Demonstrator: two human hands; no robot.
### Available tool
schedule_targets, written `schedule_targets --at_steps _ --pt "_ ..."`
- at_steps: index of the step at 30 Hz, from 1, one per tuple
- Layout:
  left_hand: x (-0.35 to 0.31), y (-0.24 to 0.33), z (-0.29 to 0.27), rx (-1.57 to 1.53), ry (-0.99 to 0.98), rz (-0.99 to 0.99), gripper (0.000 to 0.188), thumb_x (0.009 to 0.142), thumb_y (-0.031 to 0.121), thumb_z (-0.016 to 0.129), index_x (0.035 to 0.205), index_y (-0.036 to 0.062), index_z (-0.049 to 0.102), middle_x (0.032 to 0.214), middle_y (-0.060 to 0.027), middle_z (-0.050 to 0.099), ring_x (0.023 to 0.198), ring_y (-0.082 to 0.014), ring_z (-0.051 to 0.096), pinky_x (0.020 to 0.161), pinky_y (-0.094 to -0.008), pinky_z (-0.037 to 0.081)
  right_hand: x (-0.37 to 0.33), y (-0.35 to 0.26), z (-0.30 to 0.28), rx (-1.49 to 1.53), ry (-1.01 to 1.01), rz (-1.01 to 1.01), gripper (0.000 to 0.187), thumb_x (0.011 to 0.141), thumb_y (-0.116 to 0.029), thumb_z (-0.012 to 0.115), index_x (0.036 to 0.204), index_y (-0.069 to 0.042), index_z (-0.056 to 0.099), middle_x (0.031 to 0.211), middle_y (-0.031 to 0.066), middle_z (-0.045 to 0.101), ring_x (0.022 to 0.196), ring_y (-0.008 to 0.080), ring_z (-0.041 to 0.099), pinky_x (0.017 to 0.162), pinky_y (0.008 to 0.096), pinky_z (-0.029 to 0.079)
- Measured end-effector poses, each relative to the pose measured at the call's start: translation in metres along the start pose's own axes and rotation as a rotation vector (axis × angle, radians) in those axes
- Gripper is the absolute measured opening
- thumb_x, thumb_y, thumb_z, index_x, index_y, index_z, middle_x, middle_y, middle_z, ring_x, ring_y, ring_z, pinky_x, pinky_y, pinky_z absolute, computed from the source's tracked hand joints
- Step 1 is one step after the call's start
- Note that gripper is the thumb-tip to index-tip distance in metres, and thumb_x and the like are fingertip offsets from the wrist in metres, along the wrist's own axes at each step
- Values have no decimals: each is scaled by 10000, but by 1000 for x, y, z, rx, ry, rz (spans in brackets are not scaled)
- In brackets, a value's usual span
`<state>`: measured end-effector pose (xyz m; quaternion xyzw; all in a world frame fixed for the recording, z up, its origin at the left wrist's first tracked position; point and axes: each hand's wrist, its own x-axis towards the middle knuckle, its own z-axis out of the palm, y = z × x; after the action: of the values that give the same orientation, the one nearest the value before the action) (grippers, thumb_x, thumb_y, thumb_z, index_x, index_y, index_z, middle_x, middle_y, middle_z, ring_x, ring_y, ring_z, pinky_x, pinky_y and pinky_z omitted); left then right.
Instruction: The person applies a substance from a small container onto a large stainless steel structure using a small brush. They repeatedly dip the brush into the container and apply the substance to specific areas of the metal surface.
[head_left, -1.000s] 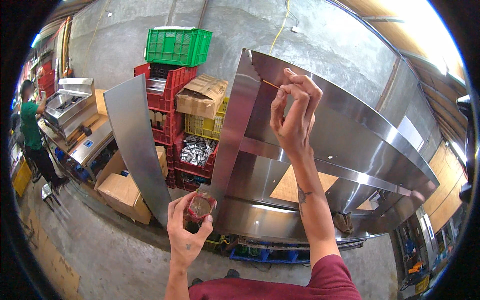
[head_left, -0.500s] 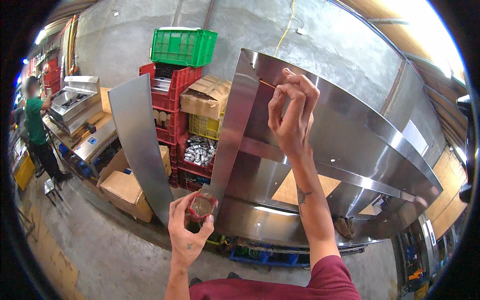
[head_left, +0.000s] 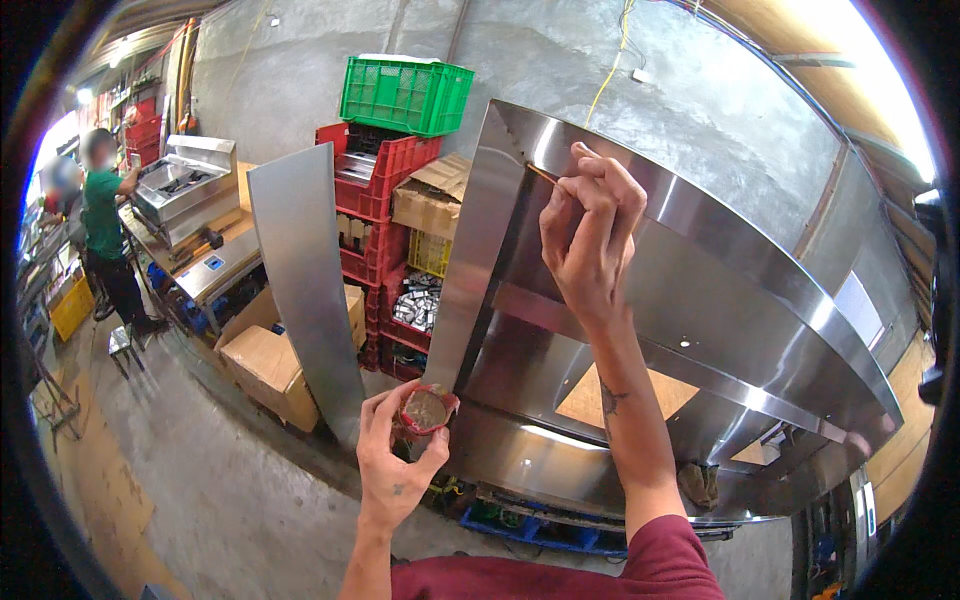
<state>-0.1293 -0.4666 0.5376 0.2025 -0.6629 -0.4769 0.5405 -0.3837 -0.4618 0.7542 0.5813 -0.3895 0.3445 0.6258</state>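
My left hand is wrapped around a small red cup with greyish-brown stuff inside, its open top facing up. Up high, my right hand pinches a thin orange-brown stick. The stick points up and left toward the inner corner of a large shiny sheet-metal piece with folded edges and cut-outs. Its tip is close to the fold by the upper left corner; whether it touches the metal I cannot tell. The cup is low, in front of the metal's left flange.
Left of the metal stand a tall flat metal sheet, stacked red crates, a green crate and cardboard boxes. Farther left, a person in a green shirt is at a bench with a metal appliance. Blue pallets lie below.
The view has swung a little to the left, so the surroundings sit farther right in the picture. Both hands keep hold of the cup and the stick, the stick's tip still by the corner.
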Motion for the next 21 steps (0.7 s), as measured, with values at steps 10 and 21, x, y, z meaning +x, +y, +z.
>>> schedule_targets --at_steps 10,21 --pt "2 4 4 25 33 -2 595 889 43 842 1460 19 676 1363 -120 609 1178 -234 695 983 -368 599 1 -3 0 -44 21 3 282 936 86 768 1162 -25 640 1327 176 606 1287 359 707 1019 460 560" --pt "7 -4 4 21 30 5 605 882 62 856 1460 25 681 1364 -115 614 1167 -230 695 953 -354 609 -2 2 3 -7 26 -2 298 949 106 732 1198 -9 615 1331 179 537 1289 368 733 917 418 681"
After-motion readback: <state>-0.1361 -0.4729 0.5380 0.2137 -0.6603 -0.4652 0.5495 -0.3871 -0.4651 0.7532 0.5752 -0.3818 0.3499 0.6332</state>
